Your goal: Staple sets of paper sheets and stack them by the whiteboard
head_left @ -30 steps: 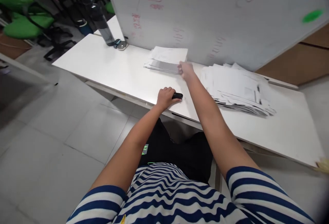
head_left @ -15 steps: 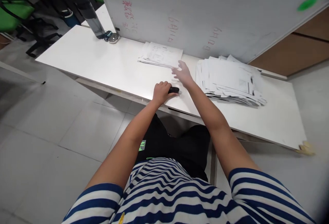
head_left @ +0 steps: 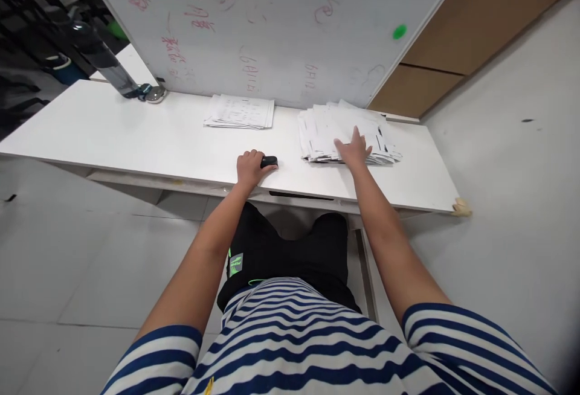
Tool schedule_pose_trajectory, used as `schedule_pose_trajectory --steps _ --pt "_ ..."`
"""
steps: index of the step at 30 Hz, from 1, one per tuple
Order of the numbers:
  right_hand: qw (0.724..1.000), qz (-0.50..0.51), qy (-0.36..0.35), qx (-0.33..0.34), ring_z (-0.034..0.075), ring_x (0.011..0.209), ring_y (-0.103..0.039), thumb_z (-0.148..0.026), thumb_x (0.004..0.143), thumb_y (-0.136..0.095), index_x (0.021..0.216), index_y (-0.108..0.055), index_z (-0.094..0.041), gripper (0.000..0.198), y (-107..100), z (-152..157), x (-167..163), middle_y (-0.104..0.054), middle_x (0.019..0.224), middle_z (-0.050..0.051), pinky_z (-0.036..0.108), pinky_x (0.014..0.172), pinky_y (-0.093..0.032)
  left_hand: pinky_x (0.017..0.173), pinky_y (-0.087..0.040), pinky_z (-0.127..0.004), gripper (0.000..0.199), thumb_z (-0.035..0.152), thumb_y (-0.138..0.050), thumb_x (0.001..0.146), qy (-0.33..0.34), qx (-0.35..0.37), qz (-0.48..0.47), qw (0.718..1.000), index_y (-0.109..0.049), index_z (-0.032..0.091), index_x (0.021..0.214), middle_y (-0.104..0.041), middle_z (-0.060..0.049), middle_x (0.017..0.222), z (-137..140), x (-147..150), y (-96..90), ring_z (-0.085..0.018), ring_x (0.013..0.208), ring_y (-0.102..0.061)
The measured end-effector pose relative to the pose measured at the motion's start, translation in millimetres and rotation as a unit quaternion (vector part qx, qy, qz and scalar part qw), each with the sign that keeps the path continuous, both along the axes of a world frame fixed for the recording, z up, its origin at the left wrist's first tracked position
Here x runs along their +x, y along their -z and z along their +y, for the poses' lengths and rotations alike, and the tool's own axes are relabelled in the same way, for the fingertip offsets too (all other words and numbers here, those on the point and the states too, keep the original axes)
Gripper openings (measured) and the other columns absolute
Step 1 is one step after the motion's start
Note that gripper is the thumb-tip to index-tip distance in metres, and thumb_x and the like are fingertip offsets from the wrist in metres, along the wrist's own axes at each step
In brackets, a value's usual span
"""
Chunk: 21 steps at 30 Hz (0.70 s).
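Observation:
My left hand (head_left: 250, 168) is closed around a black stapler-like tool (head_left: 269, 162) near the front edge of the white desk; only its rounded end shows, and the fingers cover the rest. My right hand (head_left: 354, 148), thumb and fingers spread, reaches over the front of a big, uneven stack of papers (head_left: 324, 126). It seems to touch the top sheets, though a grip on any sheet does not show. Left of that stack, a smaller, neater pile of papers (head_left: 242, 112) with writing on top lies beyond my left hand.
A whiteboard (head_left: 281, 38) with red writing stands along the back of the desk (head_left: 181, 141). At the desk's left end are a clear bottle (head_left: 111, 66) and a small round item (head_left: 155, 94). Brown boxes (head_left: 430, 90) and a wall (head_left: 512, 159) bound the right side.
My right hand has moved from beside the smaller pile rightward onto the big stack. The left hand keeps its hold on the black tool. My view has turned to the right.

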State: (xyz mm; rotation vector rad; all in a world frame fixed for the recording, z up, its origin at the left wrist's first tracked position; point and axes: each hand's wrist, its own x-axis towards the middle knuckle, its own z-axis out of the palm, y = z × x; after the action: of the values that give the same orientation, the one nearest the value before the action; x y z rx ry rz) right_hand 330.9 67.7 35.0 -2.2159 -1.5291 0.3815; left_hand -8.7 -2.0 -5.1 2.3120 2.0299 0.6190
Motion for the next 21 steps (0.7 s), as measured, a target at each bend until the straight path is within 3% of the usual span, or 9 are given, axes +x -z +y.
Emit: schedule_pose_trajectory --steps 3,6,11,17,21 --pt "0.999 0.001 0.008 0.043 0.034 0.145 -0.045 -0.043 0.093 -0.049 0.162 -0.026 -0.028 0.074 -0.9 -6.7 9.0 -0.055 0.152 0.013 0.073 0.119 -0.02 0.079 -0.034 -0.04 0.047 0.065 -0.067 0.087 -0.001 0.001 0.007 1.0 -0.066 0.021 0.102 -0.069 -0.014 0.107 -0.9 -0.3 -1.3 -0.034 0.104 -0.058" --pt "0.996 0.018 0.021 0.081 0.035 0.133 -0.057 -0.032 0.094 -0.042 0.163 -0.026 -0.022 0.071 -6.3 -5.1 19.5 -0.06 0.145 0.017 0.065 0.115 -0.035 0.079 -0.034 -0.039 0.045 0.065 -0.066 0.088 -0.002 0.003 0.007 1.0 -0.066 0.022 0.102 -0.069 -0.014 0.107 -2.0 -0.3 -3.2 -0.034 0.104 -0.058" --pt "0.992 -0.016 -0.005 0.128 0.033 0.139 -0.052 -0.027 0.092 -0.04 0.164 -0.021 -0.017 0.075 -10.7 1.3 38.2 -0.048 0.157 0.018 0.053 0.11 -0.046 0.08 -0.034 -0.04 0.044 0.064 -0.065 0.088 -0.004 0.006 0.009 1.0 -0.065 0.022 0.1 -0.068 -0.014 0.106 -2.0 0.2 -4.1 -0.034 0.104 -0.057" --pt "0.994 -0.016 -0.022 0.107 0.034 0.133 -0.056 -0.032 0.093 -0.043 0.164 -0.018 -0.013 0.077 -5.2 11.0 49.7 -0.056 0.148 0.021 0.054 0.109 -0.047 0.08 -0.034 -0.04 0.044 0.065 -0.066 0.088 -0.012 0.005 0.015 1.0 -0.064 0.023 0.1 -0.068 -0.013 0.106 -1.5 0.5 -3.1 -0.033 0.103 -0.057" --pt "0.996 -0.02 -0.021 0.083 0.034 0.142 -0.048 -0.042 0.094 -0.046 0.155 -0.039 -0.014 0.068 3.6 20.7 50.9 -0.056 0.148 0.019 0.055 0.118 -0.036 0.081 -0.034 -0.04 0.043 0.064 -0.067 0.087 -0.015 0.005 0.011 1.0 -0.064 0.023 0.099 -0.068 -0.014 0.106 -1.9 0.8 -3.8 -0.033 0.103 -0.057"
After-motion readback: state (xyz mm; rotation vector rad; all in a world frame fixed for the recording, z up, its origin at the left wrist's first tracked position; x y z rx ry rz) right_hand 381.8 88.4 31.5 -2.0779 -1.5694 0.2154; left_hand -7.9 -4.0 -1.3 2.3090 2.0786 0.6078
